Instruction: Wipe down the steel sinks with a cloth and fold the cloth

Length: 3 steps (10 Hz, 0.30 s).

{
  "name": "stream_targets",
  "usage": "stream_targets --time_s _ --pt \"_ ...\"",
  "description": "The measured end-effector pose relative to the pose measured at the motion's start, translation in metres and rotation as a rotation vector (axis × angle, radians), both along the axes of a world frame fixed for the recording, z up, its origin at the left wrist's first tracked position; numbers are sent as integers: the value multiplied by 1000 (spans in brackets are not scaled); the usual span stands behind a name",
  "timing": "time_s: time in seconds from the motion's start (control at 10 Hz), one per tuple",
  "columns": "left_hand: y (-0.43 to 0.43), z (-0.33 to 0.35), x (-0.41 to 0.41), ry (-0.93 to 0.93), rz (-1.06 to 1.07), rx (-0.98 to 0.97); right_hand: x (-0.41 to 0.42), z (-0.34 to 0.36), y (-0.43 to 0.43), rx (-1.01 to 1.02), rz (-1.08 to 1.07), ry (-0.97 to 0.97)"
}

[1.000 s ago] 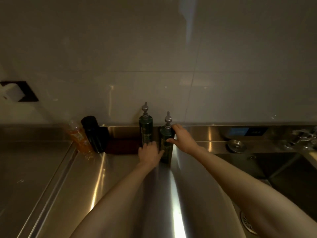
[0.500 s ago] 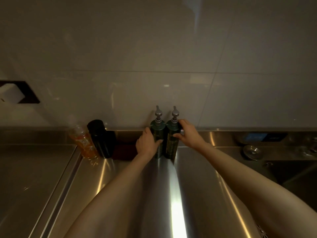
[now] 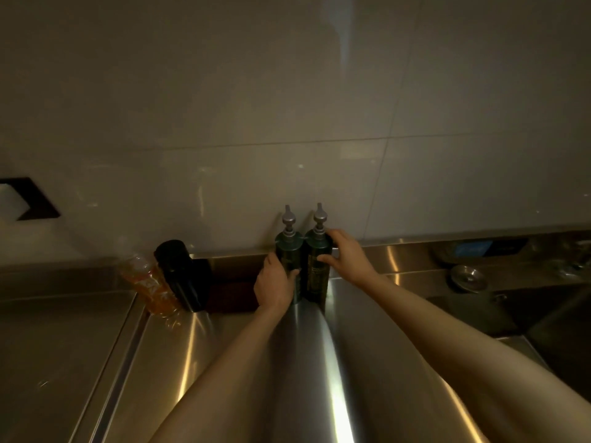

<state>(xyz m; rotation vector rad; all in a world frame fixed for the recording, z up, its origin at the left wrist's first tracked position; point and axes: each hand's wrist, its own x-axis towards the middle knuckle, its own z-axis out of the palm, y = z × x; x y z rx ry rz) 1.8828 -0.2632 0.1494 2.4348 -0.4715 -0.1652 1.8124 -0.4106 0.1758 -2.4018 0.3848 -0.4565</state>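
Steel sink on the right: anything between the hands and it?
Nothing visible blocks the steel sink; only bare steel counter lies between. But the left hand grips the left dark green pump bottle, the right hand the right dark green pump bottle; both hands are occupied.

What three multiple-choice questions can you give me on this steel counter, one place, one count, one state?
1. Where does the orange plastic bottle stand? A left of the black cylindrical flask B right of the pumps C in a sink
2. How many dark green pump bottles stand by the wall? A one B two C three
3. What is the right hand doing? A gripping the right pump bottle B lying flat C holding a cloth
Answers: 1 A, the flask stands to its right; 2 B, two grey pump heads show; 3 A, it curls round that bottle.
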Motion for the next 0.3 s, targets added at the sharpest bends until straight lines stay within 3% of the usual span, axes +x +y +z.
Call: stream_targets --time_s 0.2,0.3 --pt "3 1 -22 -59 55 -107 -17 4 3 -65 15 130" --pt "2 12 -45 -249 0 -99 -43 17 -3 -322 -25 216"
